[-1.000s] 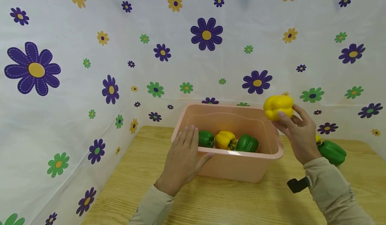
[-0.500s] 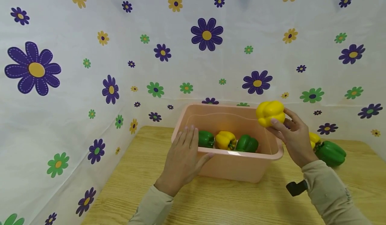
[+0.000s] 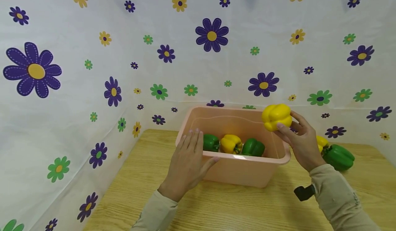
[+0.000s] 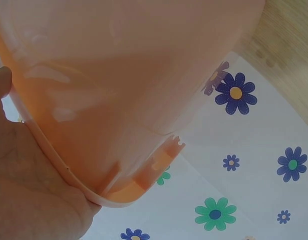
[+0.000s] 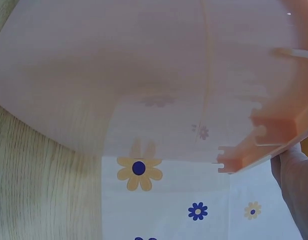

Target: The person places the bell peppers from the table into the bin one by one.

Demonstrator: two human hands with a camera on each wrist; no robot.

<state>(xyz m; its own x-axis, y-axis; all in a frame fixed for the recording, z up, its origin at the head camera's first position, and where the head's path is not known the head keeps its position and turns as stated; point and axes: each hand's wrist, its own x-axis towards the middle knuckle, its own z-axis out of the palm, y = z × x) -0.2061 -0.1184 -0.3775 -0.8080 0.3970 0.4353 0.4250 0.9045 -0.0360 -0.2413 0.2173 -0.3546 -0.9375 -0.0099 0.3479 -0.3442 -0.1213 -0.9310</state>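
Observation:
In the head view, a pink plastic bin (image 3: 238, 172) stands on the table. My left hand (image 3: 186, 165) rests on its front left rim, fingers straight and pointing over the opening. Over the bin's right end, my right hand (image 3: 304, 143) holds a yellow bell pepper (image 3: 276, 116) by its side, thumb in front. Inside the bin sit a green bell pepper (image 3: 211, 142), a yellow one and another green pepper (image 3: 253, 147) in a row; the left one is partly hidden by my fingers. Both wrist views mostly show the bin's outer wall (image 4: 118, 90).
Right of the bin, a green bell pepper (image 3: 339, 157) lies on the wooden table (image 3: 222, 207), touching or close to a yellow bell pepper (image 3: 322, 143) partly covered by my right hand. A white flower-patterned sheet (image 3: 182, 66) stands behind and at the left.
My right hand has brought the yellow bell pepper left and slightly down, over the bin's right end, revealing more of the yellow pepper on the table. The left hand stays put.

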